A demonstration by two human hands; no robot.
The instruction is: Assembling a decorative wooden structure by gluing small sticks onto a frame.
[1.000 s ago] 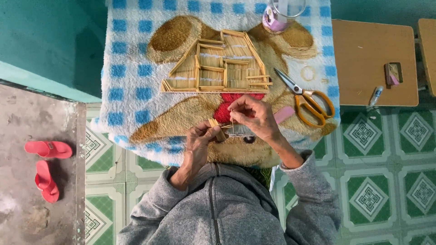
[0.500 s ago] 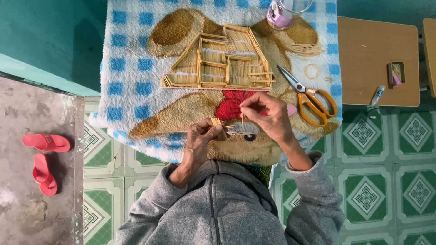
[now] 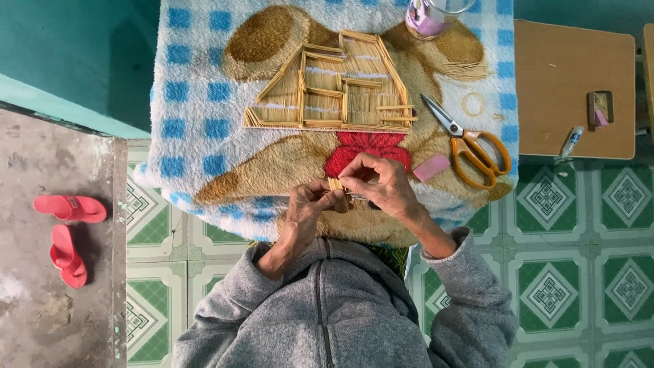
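Both hands meet at the near edge of the blanket-covered tabletop (image 3: 204,136): left hand (image 3: 310,204) grip clamped on a small bundle of sticks (image 3: 335,184), right hand (image 3: 375,180) now lowered from the stick house (image 3: 334,88), fingertips pinched on the bundle's end; scissors (image 3: 470,146) lie just right

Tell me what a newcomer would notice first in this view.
The flat house-shaped panel of thin sticks lies on the blue-checked bear blanket. Below it, the left hand and right hand pinch a small stick bundle, with orange-handled scissors to the right.
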